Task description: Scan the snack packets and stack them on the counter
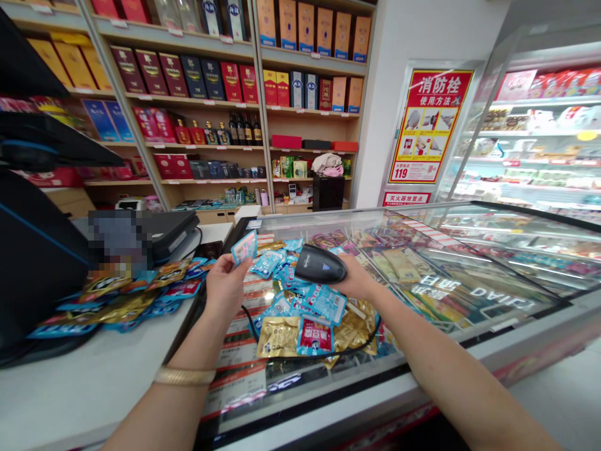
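Note:
My left hand (226, 282) pinches a small blue snack packet (245, 248) by its lower edge, held up above the freezer's glass lid. In my right hand (357, 277) is a black barcode scanner (320, 264), its head pointing left toward the packet. Beneath both hands, a heap of blue snack packets (323, 302) and gold packets (278, 336) lies on the glass. A red and blue packet (315, 337) rests at the near side of the heap. The scanner's black cable (328, 355) loops around the heap's near side.
To the left, a second pile of packets (126, 304) lies on the white counter (117, 376), beside a black monitor stand (37, 250). The chest freezer (469, 341) stretches right. Behind stand shelves of boxed bottles (191, 76); a lit fridge (539, 138) is at right.

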Action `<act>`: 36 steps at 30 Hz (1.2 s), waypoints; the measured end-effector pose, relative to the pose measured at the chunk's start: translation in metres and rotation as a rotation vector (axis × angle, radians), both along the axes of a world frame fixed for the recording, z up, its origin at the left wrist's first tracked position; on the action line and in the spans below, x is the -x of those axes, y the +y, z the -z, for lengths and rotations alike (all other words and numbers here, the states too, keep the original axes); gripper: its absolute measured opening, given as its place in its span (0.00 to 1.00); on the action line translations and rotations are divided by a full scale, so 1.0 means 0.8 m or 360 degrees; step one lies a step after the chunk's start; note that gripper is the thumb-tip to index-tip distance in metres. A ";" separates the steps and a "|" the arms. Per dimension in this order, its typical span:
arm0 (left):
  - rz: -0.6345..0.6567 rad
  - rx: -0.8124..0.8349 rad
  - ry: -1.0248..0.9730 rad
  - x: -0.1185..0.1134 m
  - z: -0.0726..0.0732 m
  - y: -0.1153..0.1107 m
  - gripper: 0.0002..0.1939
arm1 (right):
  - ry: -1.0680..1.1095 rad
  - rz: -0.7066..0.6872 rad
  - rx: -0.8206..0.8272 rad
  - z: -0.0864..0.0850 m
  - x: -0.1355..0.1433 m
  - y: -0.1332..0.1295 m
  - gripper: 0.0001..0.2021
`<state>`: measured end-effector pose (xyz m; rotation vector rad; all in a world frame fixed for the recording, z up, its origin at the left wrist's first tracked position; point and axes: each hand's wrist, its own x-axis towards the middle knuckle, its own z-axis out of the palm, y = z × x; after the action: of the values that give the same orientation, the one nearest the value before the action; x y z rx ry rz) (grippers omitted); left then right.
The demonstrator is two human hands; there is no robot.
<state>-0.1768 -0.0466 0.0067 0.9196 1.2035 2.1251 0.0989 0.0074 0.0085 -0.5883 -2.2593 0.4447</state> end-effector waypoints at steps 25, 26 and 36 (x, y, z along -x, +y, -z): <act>-0.1219 0.0756 0.1576 0.071 -0.018 -0.027 0.23 | 0.0365 0.0164 0.0124 0.000 -0.016 0.017 0.17; -0.1141 0.0732 0.1626 0.065 -0.016 -0.021 0.23 | 0.0365 0.0188 0.0123 0.000 -0.017 0.019 0.18; -0.0293 0.1084 0.2048 0.027 0.032 0.038 0.18 | 0.0233 0.0268 -0.0001 0.005 -0.022 0.027 0.13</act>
<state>-0.1986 -0.0162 -0.0190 1.9004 2.4207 0.8551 0.1166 0.0290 0.0044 -0.7157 -2.0520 0.3899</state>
